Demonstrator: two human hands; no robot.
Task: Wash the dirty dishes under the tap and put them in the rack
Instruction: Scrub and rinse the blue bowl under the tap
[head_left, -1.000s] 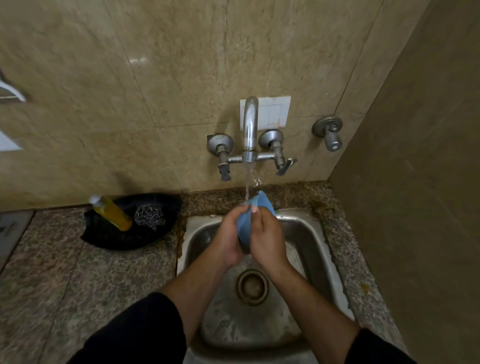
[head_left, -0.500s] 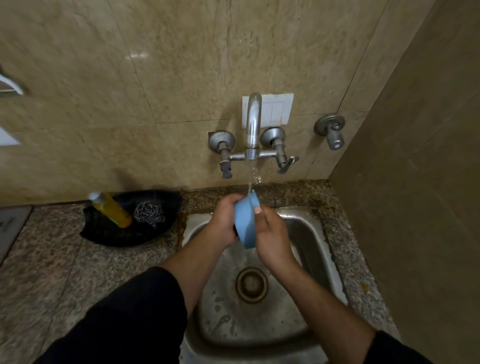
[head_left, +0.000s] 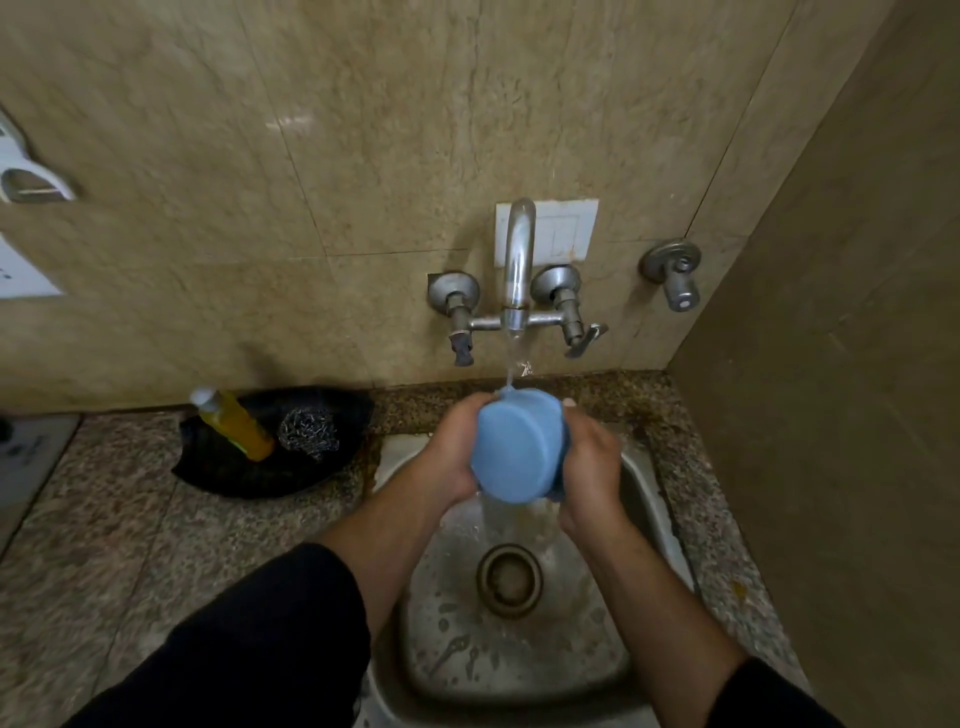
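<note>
I see both hands clasped around the blue cup (head_left: 519, 449), over the back of the steel sink (head_left: 524, 654). My left hand (head_left: 454, 457) wraps its left side and my right hand (head_left: 589, 462) curls round its right side. The cup's flat base faces me. Water from the tap (head_left: 518, 265) strikes the cup's upper edge and runs off below toward the drain (head_left: 509, 579). To the left, on the granite counter (head_left: 104, 545), a black tray (head_left: 234, 478) holds a yellow bottle (head_left: 239, 423) and a steel scrubber (head_left: 309, 428).
</note>
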